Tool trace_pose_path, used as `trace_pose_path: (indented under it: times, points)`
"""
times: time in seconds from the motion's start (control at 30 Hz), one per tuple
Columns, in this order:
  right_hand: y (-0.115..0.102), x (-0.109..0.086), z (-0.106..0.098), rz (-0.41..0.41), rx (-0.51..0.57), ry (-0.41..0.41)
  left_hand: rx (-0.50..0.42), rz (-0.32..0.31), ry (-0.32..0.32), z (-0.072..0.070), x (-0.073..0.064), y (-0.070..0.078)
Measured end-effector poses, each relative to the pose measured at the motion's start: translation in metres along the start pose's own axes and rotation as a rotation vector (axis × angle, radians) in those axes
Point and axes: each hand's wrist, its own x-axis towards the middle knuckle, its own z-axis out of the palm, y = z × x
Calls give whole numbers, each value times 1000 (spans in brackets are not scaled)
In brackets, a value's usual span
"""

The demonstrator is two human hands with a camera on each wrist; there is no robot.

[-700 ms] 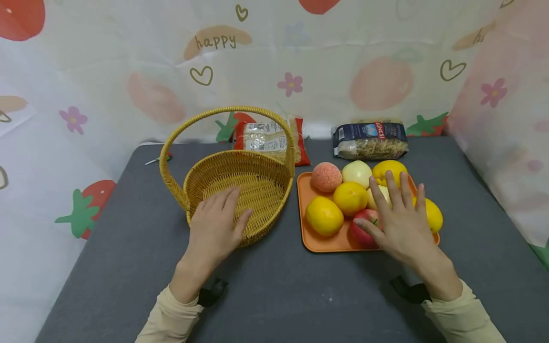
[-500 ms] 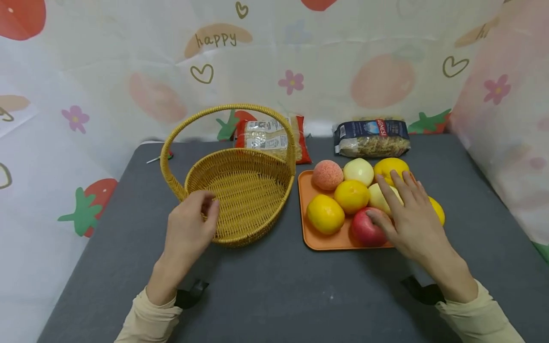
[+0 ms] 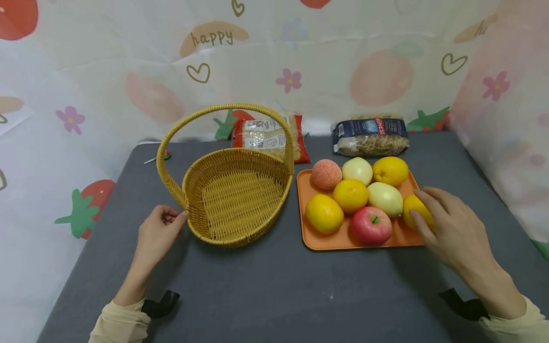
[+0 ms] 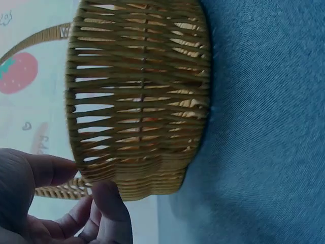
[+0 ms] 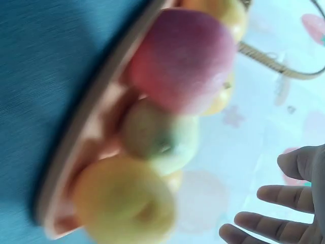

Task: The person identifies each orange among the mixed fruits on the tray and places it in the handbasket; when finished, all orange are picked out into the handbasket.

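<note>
A yellow woven basket [image 3: 240, 205] with a tall arched handle stands left of centre on the table. My left hand [image 3: 156, 236] is at its left side, where thumb and index finger pinch the rim near the handle's base. In the left wrist view the thumb [image 4: 109, 201] lies against the woven wall. To the right is an orange tray [image 3: 330, 244] bearing a red apple [image 3: 371, 226], several yellow fruits, pale green ones and a coral ball-like fruit. My right hand [image 3: 461, 231] hovers beside the rightmost yellow fruit [image 3: 417, 212], fingers spread apart and holding nothing.
Behind the basket lies a red-edged clear food bag [image 3: 270, 138]. A dark blue pasta bag [image 3: 371, 136] lies behind the tray. At the back left is a small thin item with a red and green end [image 3: 165, 155]. A printed cloth [image 3: 257, 62] hangs at the back.
My left hand has moved left from over the basket's near edge to its left side, its fingers curling in. My right hand has withdrawn rightward from above the fruit.
</note>
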Motion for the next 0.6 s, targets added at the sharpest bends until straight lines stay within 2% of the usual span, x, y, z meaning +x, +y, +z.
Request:
trace_pose_path:
  times: [0.13, 0.27, 0.6]
  points:
    - [12, -13, 5, 27, -49, -64, -65, -8, -50, 0, -1, -5]
    - [22, -22, 11, 64, -72, -134, -135, -5, -68, 0, -1, -6]
    - [42, -29, 20, 115, -83, -259, -152, -12, -82, 5, 4, 2]
